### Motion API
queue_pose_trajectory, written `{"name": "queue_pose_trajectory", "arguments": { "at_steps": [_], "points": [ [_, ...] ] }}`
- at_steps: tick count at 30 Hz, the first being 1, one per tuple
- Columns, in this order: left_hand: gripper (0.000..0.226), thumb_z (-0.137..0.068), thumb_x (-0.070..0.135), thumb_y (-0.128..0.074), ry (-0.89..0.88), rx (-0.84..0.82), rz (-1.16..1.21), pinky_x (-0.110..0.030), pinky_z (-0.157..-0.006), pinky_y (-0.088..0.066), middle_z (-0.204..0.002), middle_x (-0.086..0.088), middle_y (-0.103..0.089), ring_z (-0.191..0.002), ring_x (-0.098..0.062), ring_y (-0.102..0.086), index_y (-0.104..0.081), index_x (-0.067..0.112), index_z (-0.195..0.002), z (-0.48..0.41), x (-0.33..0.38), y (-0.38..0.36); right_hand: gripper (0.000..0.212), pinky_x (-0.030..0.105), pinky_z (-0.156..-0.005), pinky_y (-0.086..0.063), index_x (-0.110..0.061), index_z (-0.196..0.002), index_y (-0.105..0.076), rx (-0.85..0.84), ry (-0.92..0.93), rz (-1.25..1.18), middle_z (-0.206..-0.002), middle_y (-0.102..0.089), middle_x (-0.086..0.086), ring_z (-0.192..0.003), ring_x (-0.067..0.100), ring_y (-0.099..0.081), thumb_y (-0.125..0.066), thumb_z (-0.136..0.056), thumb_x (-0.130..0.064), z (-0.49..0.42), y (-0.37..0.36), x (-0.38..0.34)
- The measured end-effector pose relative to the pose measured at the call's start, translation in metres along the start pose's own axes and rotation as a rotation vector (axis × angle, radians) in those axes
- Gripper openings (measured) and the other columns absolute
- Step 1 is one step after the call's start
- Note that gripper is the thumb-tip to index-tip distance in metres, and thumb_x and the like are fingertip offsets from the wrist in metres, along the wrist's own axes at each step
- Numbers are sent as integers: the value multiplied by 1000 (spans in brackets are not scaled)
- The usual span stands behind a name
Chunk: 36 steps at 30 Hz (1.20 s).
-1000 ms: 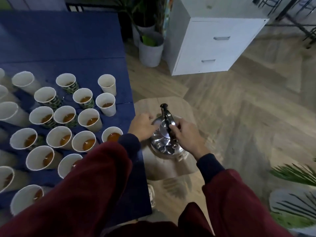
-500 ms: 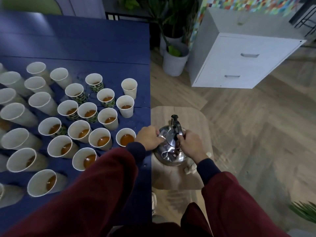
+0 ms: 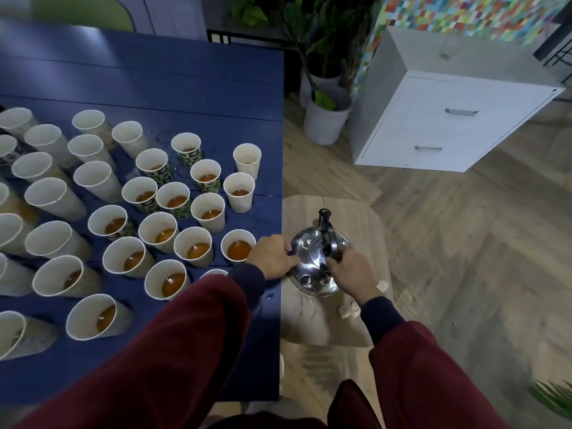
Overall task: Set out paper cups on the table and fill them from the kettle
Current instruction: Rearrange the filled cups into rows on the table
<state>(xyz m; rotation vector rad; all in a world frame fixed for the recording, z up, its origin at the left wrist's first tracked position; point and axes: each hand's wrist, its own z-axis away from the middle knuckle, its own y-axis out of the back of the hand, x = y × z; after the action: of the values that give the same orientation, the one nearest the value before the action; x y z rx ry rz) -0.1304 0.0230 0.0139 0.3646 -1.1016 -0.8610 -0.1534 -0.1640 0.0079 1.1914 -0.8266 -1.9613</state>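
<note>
Left hand (image 3: 272,257) and right hand (image 3: 351,274), both curled

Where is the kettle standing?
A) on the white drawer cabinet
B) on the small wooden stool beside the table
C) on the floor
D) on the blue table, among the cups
B: the kettle rests on the small wooden stool, just off the right edge of the blue table.

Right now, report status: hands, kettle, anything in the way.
Hands both on kettle: left hand holding its side, right hand gripping the handle. It stands upright on the wooden stool beside the table. Nearest filled cup close by left hand.
</note>
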Motion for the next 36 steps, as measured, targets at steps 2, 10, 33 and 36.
{"name": "queue_pose_trajectory", "arguments": {
  "at_steps": [2,10,33,36],
  "points": [
    [24,-86,32,-73,-1,9,17,-39,-92,-52,-101,-7,-71,-99,-24,-63,-64,12,-96,4,-6,3,35,31,-80,-43,-3,-123,-59,31,-16,15,-116,-61,14,-105,32,-60,-60,-97,-26,2,-5,-4],
    [19,-89,28,-72,-144,159,80,-35,-88,-53,-99,-1,-72,-92,-18,-66,-68,15,-102,33,-33,51,56,40,-102,-40,-4,-141,-46,165,126,8,-137,-47,19,-124,36,-50,-65,-94,-27,27,-20,-65],
    [35,-87,41,-48,-422,249,-405,-43,-74,-50,-104,-8,-58,-98,-28,-55,-64,14,-102,139,-152,90,68,41,-89,-44,-11,-135,-43,41,74,90,-133,-48,12,-121,36,-54,-72,-86,-49,123,-133,-167],
    [33,-87,43,-56,-295,227,-415,-37,-67,-45,-114,-3,-50,-103,-26,-54,-55,19,-109,150,-149,82,62,40,-89,-43,-11,-132,-48,49,95,131,-128,-54,13,-117,35,-55,-72,-85,-44,123,-130,-166]
  ]
}}
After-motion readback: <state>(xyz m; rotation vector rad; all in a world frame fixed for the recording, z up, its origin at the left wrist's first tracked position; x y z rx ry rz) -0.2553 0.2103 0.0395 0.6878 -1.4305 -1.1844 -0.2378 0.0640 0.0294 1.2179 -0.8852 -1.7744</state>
